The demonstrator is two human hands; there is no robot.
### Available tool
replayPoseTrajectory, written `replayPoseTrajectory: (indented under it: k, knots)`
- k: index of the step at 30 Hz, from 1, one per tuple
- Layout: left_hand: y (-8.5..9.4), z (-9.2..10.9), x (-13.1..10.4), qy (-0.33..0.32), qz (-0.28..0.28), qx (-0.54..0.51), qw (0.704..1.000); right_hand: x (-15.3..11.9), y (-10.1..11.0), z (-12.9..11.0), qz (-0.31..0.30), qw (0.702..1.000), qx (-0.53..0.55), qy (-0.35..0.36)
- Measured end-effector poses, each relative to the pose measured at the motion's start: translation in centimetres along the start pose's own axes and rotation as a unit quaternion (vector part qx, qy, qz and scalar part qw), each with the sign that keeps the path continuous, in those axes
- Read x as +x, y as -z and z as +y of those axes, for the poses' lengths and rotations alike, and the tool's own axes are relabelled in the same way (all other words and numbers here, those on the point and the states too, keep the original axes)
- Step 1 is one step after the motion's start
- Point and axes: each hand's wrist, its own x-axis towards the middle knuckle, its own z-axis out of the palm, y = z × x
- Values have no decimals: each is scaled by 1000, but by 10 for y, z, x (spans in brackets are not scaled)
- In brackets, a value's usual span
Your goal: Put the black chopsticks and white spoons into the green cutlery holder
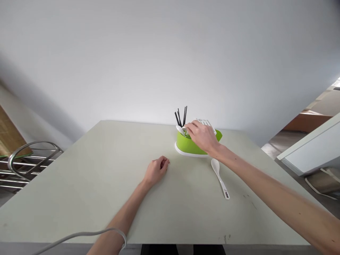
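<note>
A green utensil holder (pixel 183 143) with a white base stands toward the back of the table. My right hand (pixel 203 136) reaches over it, fingers pinched on a white piece that looks like a spoon (pixel 185 129); most of it is hidden. Beside those fingertips a white spoon (pixel 180 130) leans out of the holder. Black chopsticks (pixel 184 116) rise from its left end, and a white slotted utensil (pixel 205 122) shows behind my hand. In front of the holder lies a white rice spoon (pixel 219 175). My left hand (pixel 157 169) rests on the table, loosely closed, with nothing visible in it.
The pale table (pixel 119 152) runs back to a white wall (pixel 148 63). A grey cable (pixel 87 233) crosses my left forearm at the front. Left of the table is a metal rack (pixel 29 161); at the right stands a white cabinet (pixel 313 148).
</note>
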Motion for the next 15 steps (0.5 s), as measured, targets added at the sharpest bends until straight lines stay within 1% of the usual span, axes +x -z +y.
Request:
replayPoseTrajectory:
  k: [4,8,12,15]
  knots:
    - [0,0,0,-3,3,6,1000,-9,-9,-5,-42,999,-24,4]
    - [0,0,0,-3,4,7,1000,-13,-14,-10,-62,998,-28,7]
    - [0,0,0,-1,4,4,1000,-19,-11,-11,-53,998,1,17]
    - [-1,0,0,-1,4,4,1000,-32,1,-7,-32,997,48,44]
